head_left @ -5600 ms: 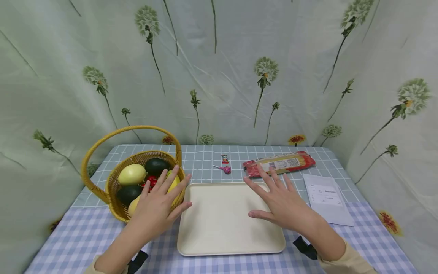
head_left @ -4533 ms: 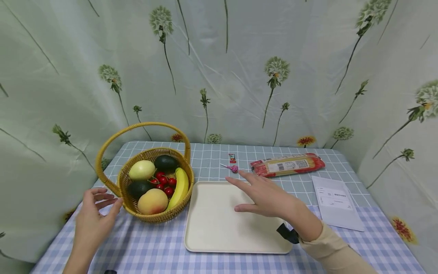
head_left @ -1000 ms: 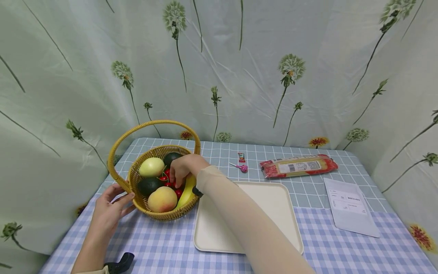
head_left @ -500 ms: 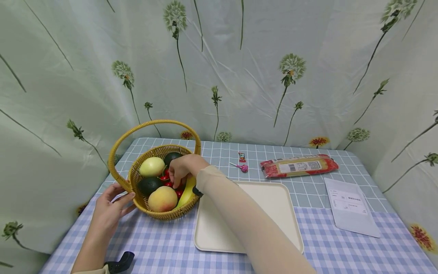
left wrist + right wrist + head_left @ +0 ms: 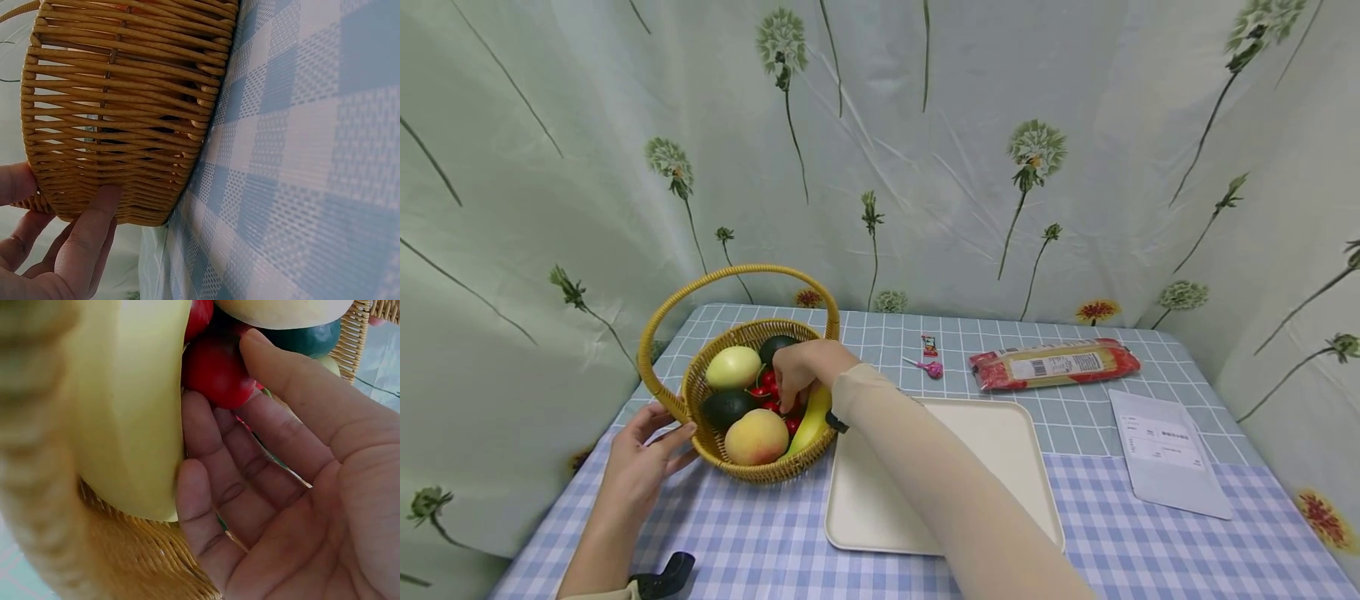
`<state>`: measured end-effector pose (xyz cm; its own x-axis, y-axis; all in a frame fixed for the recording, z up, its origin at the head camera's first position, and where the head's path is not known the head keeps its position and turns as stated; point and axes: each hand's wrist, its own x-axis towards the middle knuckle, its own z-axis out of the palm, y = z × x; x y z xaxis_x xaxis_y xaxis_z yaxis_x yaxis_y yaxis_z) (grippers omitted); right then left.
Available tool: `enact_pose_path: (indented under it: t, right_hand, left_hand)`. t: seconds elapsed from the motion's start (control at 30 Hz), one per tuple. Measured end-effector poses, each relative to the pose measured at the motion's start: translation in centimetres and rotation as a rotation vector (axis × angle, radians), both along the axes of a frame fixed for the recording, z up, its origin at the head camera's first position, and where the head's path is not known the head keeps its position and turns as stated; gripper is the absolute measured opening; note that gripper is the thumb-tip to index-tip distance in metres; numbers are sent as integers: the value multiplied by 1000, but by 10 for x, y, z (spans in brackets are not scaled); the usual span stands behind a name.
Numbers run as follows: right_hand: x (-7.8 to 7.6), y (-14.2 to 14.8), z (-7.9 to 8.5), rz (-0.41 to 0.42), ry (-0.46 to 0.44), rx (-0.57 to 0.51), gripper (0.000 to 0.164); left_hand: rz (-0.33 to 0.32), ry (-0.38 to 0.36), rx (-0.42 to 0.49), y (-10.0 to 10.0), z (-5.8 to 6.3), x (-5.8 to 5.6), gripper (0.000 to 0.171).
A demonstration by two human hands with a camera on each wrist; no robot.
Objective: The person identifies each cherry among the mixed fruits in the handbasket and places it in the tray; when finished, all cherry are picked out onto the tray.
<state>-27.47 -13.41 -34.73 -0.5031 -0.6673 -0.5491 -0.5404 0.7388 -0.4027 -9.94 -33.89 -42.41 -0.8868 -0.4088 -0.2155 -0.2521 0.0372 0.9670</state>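
On the table's left stands a yellow wicker basket (image 5: 775, 473) with a tall hoop handle. My left hand (image 5: 636, 458) holds its left side by the handle's foot, thumb at the rim, fingers (image 5: 87, 244) against the outer weave. Inside the basket, my right hand (image 5: 797, 367) curls thumb and fingers round a red cherry (image 5: 215, 372). More red cherries (image 5: 766, 379) lie next to it, partly hidden by the hand. Around them are a banana (image 5: 812, 423), a peach (image 5: 756, 437), a pale yellow-green fruit (image 5: 733, 367) and two dark green ones, one at the front left (image 5: 727, 408).
A cream tray (image 5: 1015, 450) lies right of the basket, under my right forearm. Behind it are a pink lollipop (image 5: 933, 369), a small red wrapped sweet (image 5: 929, 345) and a red-ended pack of noodles (image 5: 1052, 367). A white labelled envelope (image 5: 1168, 458) lies at the right.
From spread above the table, my left hand has moved to the basket's left side and my right hand into the fruit. Over the last second both hands stay nearly still.
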Motion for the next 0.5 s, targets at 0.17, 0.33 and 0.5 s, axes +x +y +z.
enact_pose_path:
  t: [0.17, 0.33, 0.5]
  right_hand:
    - [-1, 2, 1, 14, -6, -23, 11]
    - [-2, 5, 1, 39, 2, -42, 12]
    - [-3, 8, 0, 62, 5, -84, 10]
  left_hand:
    - [6, -11, 3, 0, 0, 0, 36]
    - [3, -18, -4, 0, 1, -1, 37]
    - [-8, -24, -12, 0, 2, -2, 40]
